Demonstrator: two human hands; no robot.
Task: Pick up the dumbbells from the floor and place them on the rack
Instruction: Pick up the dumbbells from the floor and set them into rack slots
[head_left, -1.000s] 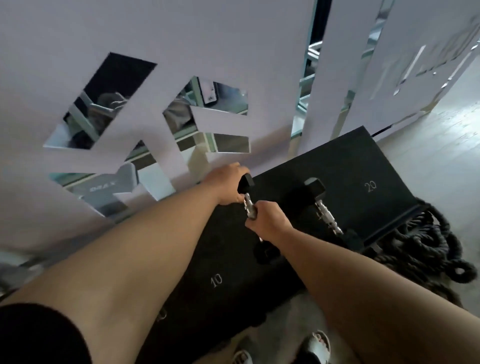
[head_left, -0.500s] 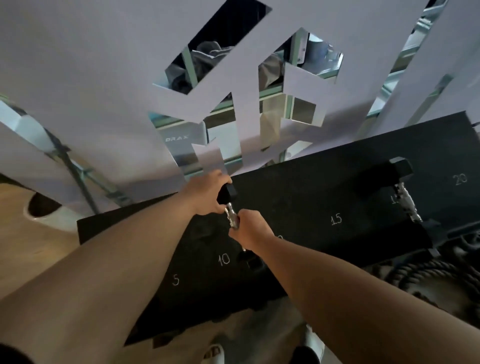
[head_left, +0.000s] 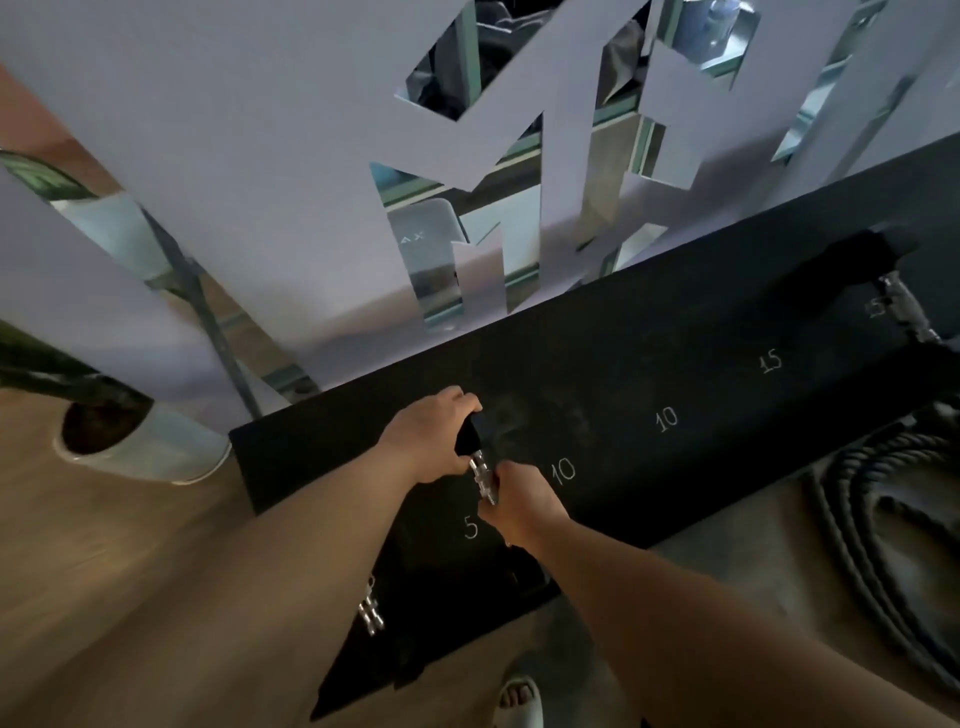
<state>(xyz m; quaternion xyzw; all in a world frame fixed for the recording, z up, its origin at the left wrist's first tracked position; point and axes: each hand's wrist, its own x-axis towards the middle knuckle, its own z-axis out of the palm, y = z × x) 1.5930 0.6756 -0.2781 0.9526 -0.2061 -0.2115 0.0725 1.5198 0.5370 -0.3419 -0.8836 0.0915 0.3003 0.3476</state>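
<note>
A small black dumbbell (head_left: 475, 439) with a chrome handle is held over the left part of the black rack (head_left: 623, 364), near the chalked 5 and 10 marks. My left hand (head_left: 428, 441) grips its far black head. My right hand (head_left: 519, 501) is closed around the chrome handle; the near head is hidden beneath it. A larger dumbbell (head_left: 896, 291) rests on the rack at the far right by the 15 marks. Another chrome handle (head_left: 370, 613) shows on the lower shelf under my left forearm.
A white pot with a plant (head_left: 135, 441) stands on the wood floor left of the rack. Coiled black battle rope (head_left: 883, 545) lies on the floor at the right. A white wall with mirror cut-outs (head_left: 467, 234) rises directly behind the rack. My sandalled foot (head_left: 519, 699) is below.
Both hands carried the small dumbbell leftward along the rack, from around the 10 marks to beside the 5 mark. The view swung left, showing the plant pot.
</note>
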